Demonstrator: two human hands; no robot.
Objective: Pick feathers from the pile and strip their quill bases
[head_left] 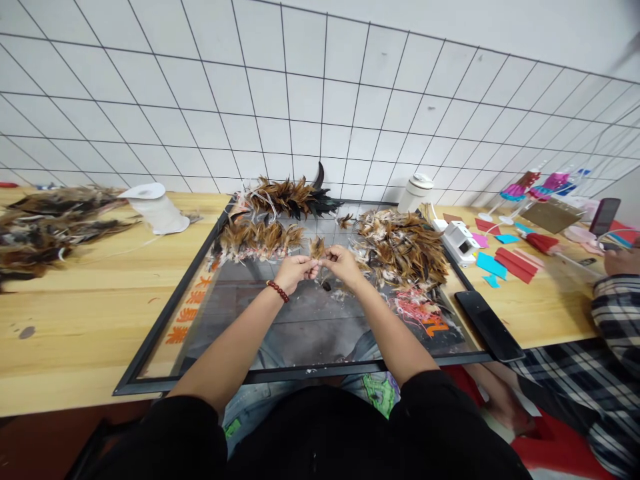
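Note:
A small tuft of brown feathers [317, 247] stands upright between my two hands, above the glass panel [300, 327]. My left hand [298, 272], below a beaded bracelet, pinches its base. My right hand [342, 265] pinches at the same base from the other side, and the fingertips of both hands nearly touch. Just beyond my left hand lies a row of brown feather tufts [260, 238]. A large heap of loose brown feathers [410, 250] covers the right of the panel. Behind sits a bundle of brown and black feathers [290, 198].
A white spool [157, 208] and more feathers [55, 227] lie at left. On the right are pink strings [417, 308], a phone [489, 325], a white power block [459, 243], colored pieces [515, 265] and a white bottle [415, 193]. Another person's plaid sleeve [617, 320] shows far right.

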